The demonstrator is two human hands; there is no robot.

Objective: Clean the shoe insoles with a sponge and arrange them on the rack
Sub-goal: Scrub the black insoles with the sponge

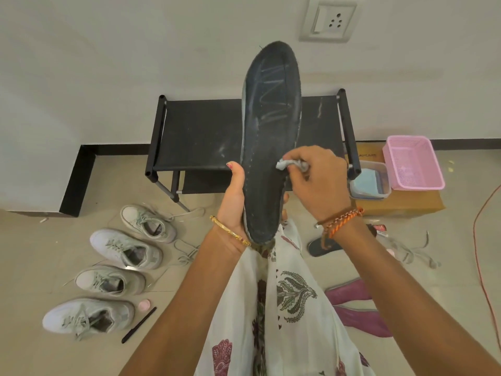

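A long black insole (268,126) is held upright in front of me, toe end up, with pale wet streaks near its top. My left hand (234,202) grips its lower left edge near the heel, thumb along the rim. My right hand (317,177) pinches a small grey-white sponge (284,164) and presses it against the insole's right middle. Behind the insole stands a low black rack (200,134) with a fabric shelf, against the wall. Another dark insole (324,246) lies on the floor under my right wrist.
Several pale sneakers (127,248) lie in a row on the floor at left, beside a black pen (138,324) and a pink cap (144,305). On a cardboard box (401,204) at right sit a pink basket (413,162) and a clear tub (370,181). A red cable (482,267) runs along the right.
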